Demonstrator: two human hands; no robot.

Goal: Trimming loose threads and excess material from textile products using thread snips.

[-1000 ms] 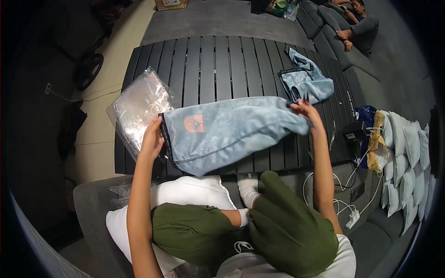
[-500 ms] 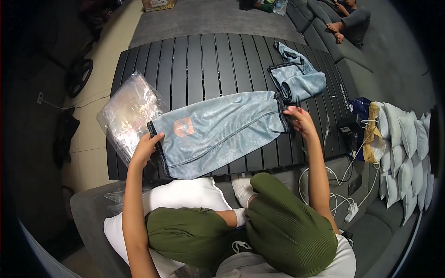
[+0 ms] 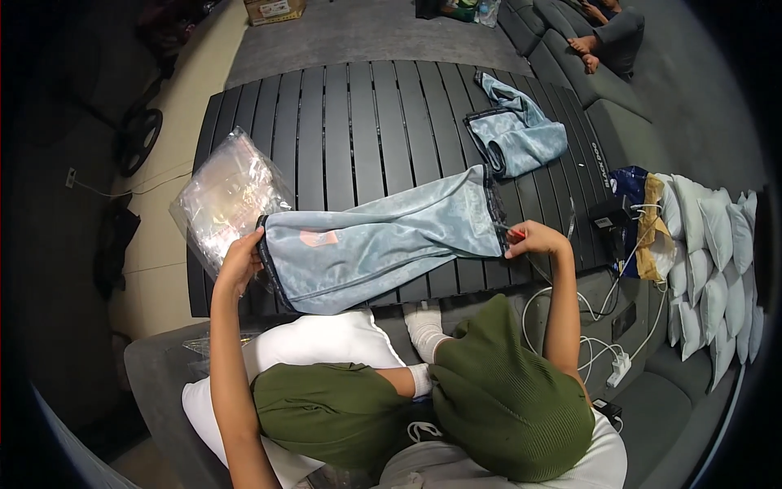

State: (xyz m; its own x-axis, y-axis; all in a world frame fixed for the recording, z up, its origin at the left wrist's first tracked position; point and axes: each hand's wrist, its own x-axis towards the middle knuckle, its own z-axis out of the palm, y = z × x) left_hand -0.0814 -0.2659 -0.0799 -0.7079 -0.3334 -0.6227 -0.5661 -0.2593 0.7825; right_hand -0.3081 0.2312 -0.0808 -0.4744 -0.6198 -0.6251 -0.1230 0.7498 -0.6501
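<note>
A light blue, mottled fabric tube [image 3: 383, 236] with black edging at both ends and an orange patch lies stretched across the dark slatted table. My left hand [image 3: 239, 262] is closed on its left black edge, thumb on top. At the other end, my right hand [image 3: 538, 240] pinches the lower corner of the edging. A small red thing [image 3: 516, 234] shows at the right fingers; its kind cannot be made out. Beyond the right end lies a second light blue piece [image 3: 521, 134] with black edging, loosely folded.
Clear plastic packaging [image 3: 232, 191] lies on the table's left side. White cables [image 3: 586, 314] and a power strip [image 3: 619, 369] lie right of my knees. Several stacked pale pillow-like packs [image 3: 709, 269] stand at the right. Another person [image 3: 617, 41] sits on the far sofa.
My right hand has moved down and closed on the tube's right corner, and a red thing now shows there. The fabric's upper left has folded down, partly covering the orange patch.
</note>
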